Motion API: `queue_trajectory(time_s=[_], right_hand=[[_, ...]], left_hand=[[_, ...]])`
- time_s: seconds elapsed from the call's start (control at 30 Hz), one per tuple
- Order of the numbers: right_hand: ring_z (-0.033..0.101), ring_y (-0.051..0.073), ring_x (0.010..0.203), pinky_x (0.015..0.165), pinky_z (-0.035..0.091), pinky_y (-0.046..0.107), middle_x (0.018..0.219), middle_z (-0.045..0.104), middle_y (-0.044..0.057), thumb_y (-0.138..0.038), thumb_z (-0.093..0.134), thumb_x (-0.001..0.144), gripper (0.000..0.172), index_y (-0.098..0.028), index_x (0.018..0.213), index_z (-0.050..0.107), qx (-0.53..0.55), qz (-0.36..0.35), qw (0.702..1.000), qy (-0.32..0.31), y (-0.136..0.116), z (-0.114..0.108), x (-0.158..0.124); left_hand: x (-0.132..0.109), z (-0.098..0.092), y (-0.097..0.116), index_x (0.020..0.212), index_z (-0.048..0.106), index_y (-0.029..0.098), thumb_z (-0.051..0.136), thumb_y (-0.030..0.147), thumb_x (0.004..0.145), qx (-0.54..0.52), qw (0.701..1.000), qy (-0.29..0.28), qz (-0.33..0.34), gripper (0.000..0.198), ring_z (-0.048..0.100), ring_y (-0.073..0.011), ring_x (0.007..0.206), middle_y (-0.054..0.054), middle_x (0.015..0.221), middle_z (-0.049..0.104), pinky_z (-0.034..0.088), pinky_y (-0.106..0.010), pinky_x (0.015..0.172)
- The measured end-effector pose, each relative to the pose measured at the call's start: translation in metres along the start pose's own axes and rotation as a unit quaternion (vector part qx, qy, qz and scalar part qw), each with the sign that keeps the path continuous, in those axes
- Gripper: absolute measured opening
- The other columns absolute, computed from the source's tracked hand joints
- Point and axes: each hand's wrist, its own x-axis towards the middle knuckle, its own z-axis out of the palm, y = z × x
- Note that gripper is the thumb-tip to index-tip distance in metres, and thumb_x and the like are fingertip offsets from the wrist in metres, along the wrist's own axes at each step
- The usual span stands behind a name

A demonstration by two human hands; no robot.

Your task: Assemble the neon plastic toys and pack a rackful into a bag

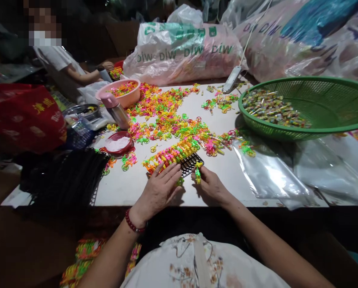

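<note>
A black grid tray [190, 163] lies on the white table [125, 188], with a row of small bright plastic toy pieces [173, 154] stuck along its far part. My left hand [161, 188] rests flat on the near end of the tray, fingers stretched out over the pieces. My right hand [210, 185] is closed in a pinch on one small yellow-green toy piece [198, 174] at the tray's right edge. A wide heap of loose neon pieces [167, 120] covers the table beyond the tray.
A green mesh basket [317, 132] holds small sticks at the right. A pink bowl [123, 98], a bottle [119, 112] and a red strainer [119, 143] stand left. Clear plastic bags [271, 176] lie right; big sacks [181, 52] behind. Another person [65, 68] sits far left.
</note>
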Motion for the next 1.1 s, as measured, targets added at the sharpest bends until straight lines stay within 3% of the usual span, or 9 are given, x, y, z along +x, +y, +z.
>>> queue_trajectory(time_s=[0.17,0.3,0.43,0.63,0.8,1.1], right_hand=[[0.058,0.019,0.082,0.074,0.046,0.03,0.089,0.064,0.005,-0.037,0.056,0.09,0.019,-0.02,0.087,0.064,0.047,-0.111,0.993,0.013,-0.004,0.021,0.016],[0.055,0.014,0.07,0.065,0.043,0.025,0.078,0.062,0.001,-0.034,0.054,0.092,0.02,-0.019,0.083,0.063,0.079,-0.107,0.991,-0.005,-0.008,0.029,0.024],[0.055,0.014,0.073,0.068,0.042,0.023,0.082,0.065,0.001,-0.02,0.054,0.087,0.011,-0.018,0.088,0.065,0.041,-0.131,0.99,-0.042,-0.004,0.035,0.027],[0.051,0.014,0.069,0.064,0.038,0.023,0.075,0.061,0.0,-0.016,0.054,0.084,0.01,-0.018,0.077,0.061,-0.024,-0.165,0.981,-0.104,0.001,0.03,0.039],[0.055,0.015,0.073,0.067,0.04,0.024,0.082,0.066,0.001,-0.017,0.051,0.086,0.012,-0.018,0.084,0.063,0.008,-0.151,0.975,-0.162,-0.009,0.017,0.046],[0.059,0.017,0.082,0.075,0.044,0.026,0.093,0.068,0.005,-0.019,0.051,0.086,0.017,-0.016,0.099,0.063,0.001,-0.161,0.982,-0.101,0.001,0.023,0.047]], left_hand=[[0.0,0.003,-0.002,0.138,0.047,0.019,0.049,0.03,0.095,-0.012,1.0,0.006,-0.007,0.044,0.037,-0.0207,0.141,-0.008,0.149,0.044,0.022,-0.048,0.12],[0.001,0.002,-0.002,0.14,0.045,0.019,0.049,0.029,0.095,-0.026,1.0,0.005,-0.009,0.047,0.035,-0.0216,0.142,-0.009,0.151,0.041,0.023,-0.049,0.12],[0.0,0.001,-0.001,0.139,0.046,0.019,0.05,0.028,0.094,-0.042,0.999,0.007,-0.015,0.046,0.036,-0.022,0.142,-0.011,0.151,0.042,0.023,-0.049,0.119],[0.0,-0.001,0.002,0.138,0.045,0.016,0.051,0.028,0.094,-0.067,0.996,0.026,-0.046,0.046,0.033,-0.0221,0.143,-0.015,0.155,0.033,0.03,-0.045,0.116],[0.011,-0.004,-0.001,0.144,0.038,0.017,0.049,0.03,0.095,-0.042,0.998,0.017,-0.052,0.051,0.036,-0.022,0.14,-0.013,0.154,0.036,0.037,-0.042,0.11],[0.026,-0.005,-0.003,0.149,0.033,0.018,0.043,0.04,0.097,0.025,0.997,-0.062,-0.05,0.057,0.033,-0.0246,0.142,-0.008,0.156,0.033,0.033,-0.042,0.109]])
